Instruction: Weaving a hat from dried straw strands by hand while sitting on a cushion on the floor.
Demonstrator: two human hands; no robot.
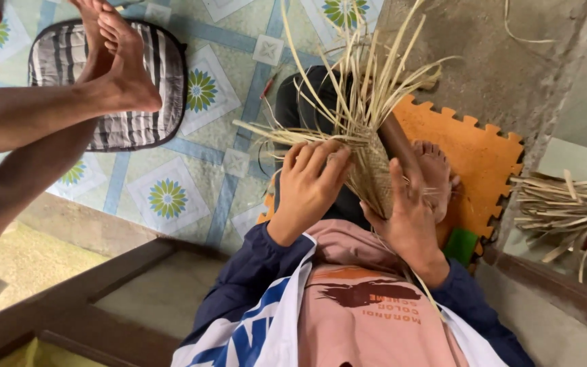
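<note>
Woven straw piece [368,173] | between hands | left hand [310,183] gripping it | right hand [409,217] gripping it

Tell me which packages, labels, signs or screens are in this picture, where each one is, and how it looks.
No packages, signs or screens are in view.
Shirt print: on the chest of the person's pink shirt, bottom centre; a dark brown brush-like smear under an orange patch, with small orange lettering beside it.
Jacket lettering: on the white panel of the dark blue jacket, lower centre-left; large blue block shapes.
</note>
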